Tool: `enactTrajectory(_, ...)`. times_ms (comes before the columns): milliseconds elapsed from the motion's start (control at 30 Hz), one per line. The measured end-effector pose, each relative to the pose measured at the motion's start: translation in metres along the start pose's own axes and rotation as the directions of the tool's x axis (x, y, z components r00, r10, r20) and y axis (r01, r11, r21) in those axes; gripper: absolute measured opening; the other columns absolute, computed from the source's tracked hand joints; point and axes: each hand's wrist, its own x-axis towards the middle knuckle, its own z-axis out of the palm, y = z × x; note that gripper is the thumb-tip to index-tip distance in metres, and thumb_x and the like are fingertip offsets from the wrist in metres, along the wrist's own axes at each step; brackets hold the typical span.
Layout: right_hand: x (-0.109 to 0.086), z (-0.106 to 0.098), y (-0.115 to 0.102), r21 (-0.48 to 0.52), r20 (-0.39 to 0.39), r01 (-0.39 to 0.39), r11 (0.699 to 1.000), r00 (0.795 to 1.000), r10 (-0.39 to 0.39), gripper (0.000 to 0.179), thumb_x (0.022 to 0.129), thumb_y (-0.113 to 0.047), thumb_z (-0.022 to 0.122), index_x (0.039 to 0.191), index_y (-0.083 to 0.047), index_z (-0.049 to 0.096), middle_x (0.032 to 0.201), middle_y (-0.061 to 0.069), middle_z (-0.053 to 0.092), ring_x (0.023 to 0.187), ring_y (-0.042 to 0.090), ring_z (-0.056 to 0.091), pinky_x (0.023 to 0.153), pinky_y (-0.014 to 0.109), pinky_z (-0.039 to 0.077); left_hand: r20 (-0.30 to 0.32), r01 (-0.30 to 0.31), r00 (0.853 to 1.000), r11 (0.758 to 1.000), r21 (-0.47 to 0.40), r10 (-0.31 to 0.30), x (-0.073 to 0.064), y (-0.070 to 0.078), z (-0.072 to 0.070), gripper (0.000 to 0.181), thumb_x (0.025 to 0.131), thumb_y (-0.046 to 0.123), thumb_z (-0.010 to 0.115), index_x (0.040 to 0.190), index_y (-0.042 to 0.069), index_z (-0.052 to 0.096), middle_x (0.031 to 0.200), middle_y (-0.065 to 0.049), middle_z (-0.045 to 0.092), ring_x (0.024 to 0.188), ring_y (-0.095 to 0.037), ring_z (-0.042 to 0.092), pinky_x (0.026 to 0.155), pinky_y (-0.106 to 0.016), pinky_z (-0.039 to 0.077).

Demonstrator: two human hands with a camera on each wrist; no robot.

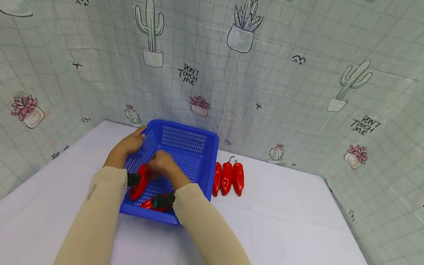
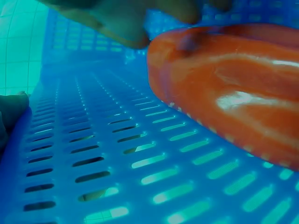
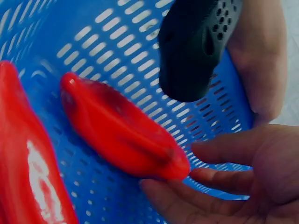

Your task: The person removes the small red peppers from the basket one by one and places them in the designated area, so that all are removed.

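head view: the left hand (image 1: pixel 130 143) has the left rim of the blue basket (image 1: pixel 215 165) clamped between thumb and fingers, and in goes the right hand (image 1: pixel 161 162), down at the far end of a red pepper (image 1: pixel 141 184)! that pepper lies inside, on the left; a second pepper (image 1: pixel 147 204) sits at the near side, partly hidden by a wrist camera (image 1: pixel 162 200). three peppers (image 1: pixel 227 178) line up outside, just right of the basket on the smooth white table (image 1: pixel 281 202). the step in hand looks like settling a pepper in the basket; the next move seems to call for clearing the right fingers, then reaching right for that row.

left wrist view: big glossy flank on the pepper, a rounded end, bright highlights; beneath it, thin plastic pierced by rows of slots. the right fingers shadow the top, blurred, so their contact cannot be told here.

right wrist view: there's the detail! right thumb and fingers spread apart round the pepper's tip, at most lightly touching, no firm squeeze. the skin is shiny, the body plump, creased and tapering, tilted across the perforated floor.
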Motion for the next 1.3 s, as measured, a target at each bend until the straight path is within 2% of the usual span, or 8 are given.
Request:
enactTrajectory(67, -0.001, 0.003, 0.001, -0.026, 0.046, -0.011, 1.0, 0.999, 0.012, 0.008, 0.088, -0.003, 0.068, 0.085, 0.004, 0.065, 0.075, 0.017, 0.068, 0.068, 0.034, 0.073, 0.06, 0.039, 0.06, 0.004, 0.002, 1.0, 1.0, 0.004, -0.002, -0.001, 0.0, 0.001, 0.053, 0.107, 0.015, 0.018, 0.155, -0.002, 0.003, 0.154, -0.039, 0.012, 0.142, -0.058, 0.014, 0.116, -0.066, 0.013)
enactTrajectory(200, -0.002, 0.009, 0.004, 0.062, 0.16, -0.036, 0.997, 0.987, 0.025, 0.008, 0.089, -0.001, 0.067, 0.088, 0.004, 0.062, 0.076, 0.022, 0.069, 0.075, 0.041, 0.072, 0.063, 0.044, 0.06, 0.01, 0.019, 1.0, 1.0, -0.004, -0.019, -0.003, 0.001, 0.002, 0.053, 0.107, 0.016, 0.017, 0.155, -0.001, 0.002, 0.153, -0.04, 0.013, 0.14, -0.059, 0.017, 0.114, -0.068, 0.016)
enactTrajectory(333, -0.002, 0.01, 0.006, 0.148, 0.183, -0.045, 0.988, 0.983, 0.017, 0.011, 0.088, 0.0, 0.067, 0.096, 0.003, 0.06, 0.077, 0.023, 0.068, 0.079, 0.045, 0.071, 0.066, 0.048, 0.06, -0.001, 0.017, 1.0, 1.0, -0.004, -0.017, -0.004, 0.005, 0.002, 0.053, 0.108, 0.017, 0.017, 0.156, 0.001, 0.002, 0.153, -0.04, 0.014, 0.139, -0.06, 0.018, 0.114, -0.068, 0.017)
enactTrajectory(500, 0.001, 0.011, 0.006, 0.103, 0.033, 0.015, 0.995, 0.999, -0.019, 0.039, 0.081, -0.006, 0.079, 0.114, -0.004, 0.059, 0.089, 0.013, 0.066, 0.08, 0.031, 0.071, 0.072, 0.039, 0.061, 0.001, -0.002, 1.0, 1.0, 0.004, 0.002, -0.003, 0.005, 0.002, 0.053, 0.108, 0.017, 0.017, 0.155, -0.001, 0.002, 0.152, -0.041, 0.014, 0.139, -0.061, 0.019, 0.113, -0.068, 0.017)
enactTrajectory(633, 0.003, 0.011, 0.005, 0.125, -0.087, 0.037, 0.991, 0.996, -0.026, 0.056, 0.074, -0.004, 0.083, 0.122, -0.01, 0.055, 0.101, 0.01, 0.062, 0.079, 0.024, 0.067, 0.072, 0.037, 0.061, 0.011, 0.001, 1.0, 1.0, 0.002, -0.001, -0.003, 0.003, 0.002, 0.053, 0.108, 0.017, 0.016, 0.154, -0.002, 0.001, 0.152, -0.042, 0.013, 0.138, -0.061, 0.018, 0.113, -0.069, 0.017)
enactTrajectory(767, 0.005, 0.011, 0.004, 0.208, -0.097, 0.037, 0.977, 0.995, -0.017, 0.06, 0.075, -0.001, 0.081, 0.124, -0.013, 0.049, 0.101, 0.012, 0.06, 0.073, 0.025, 0.066, 0.066, 0.041, 0.061, 0.025, 0.019, 1.0, 1.0, -0.015, -0.019, -0.003, 0.004, 0.001, 0.053, 0.108, 0.018, 0.015, 0.155, 0.0, -0.001, 0.153, -0.041, 0.012, 0.138, -0.062, 0.018, 0.112, -0.07, 0.017)
enactTrajectory(1067, 0.009, 0.011, 0.002, 0.242, -0.164, 0.065, 0.968, 0.986, -0.025, 0.047, 0.074, 0.001, 0.08, 0.11, -0.012, 0.051, 0.102, 0.014, 0.062, 0.073, 0.024, 0.069, 0.063, 0.036, 0.061, 0.012, -0.011, 1.0, 1.0, 0.02, 0.011, -0.005, 0.006, 0.0, 0.053, 0.107, 0.017, 0.017, 0.154, -0.003, 0.003, 0.153, -0.041, 0.012, 0.14, -0.06, 0.014, 0.114, -0.069, 0.012)
enactTrajectory(1300, 0.007, 0.012, 0.003, 0.303, -0.147, 0.074, 0.95, 0.989, -0.03, 0.054, 0.075, 0.001, 0.079, 0.125, -0.008, 0.061, 0.103, 0.012, 0.065, 0.068, 0.019, 0.066, 0.066, 0.033, 0.061, 0.019, 0.005, 1.0, 1.0, 0.012, -0.006, -0.005, 0.008, 0.0, 0.053, 0.108, 0.018, 0.016, 0.154, -0.002, 0.001, 0.153, -0.041, 0.012, 0.139, -0.061, 0.014, 0.112, -0.07, 0.014)
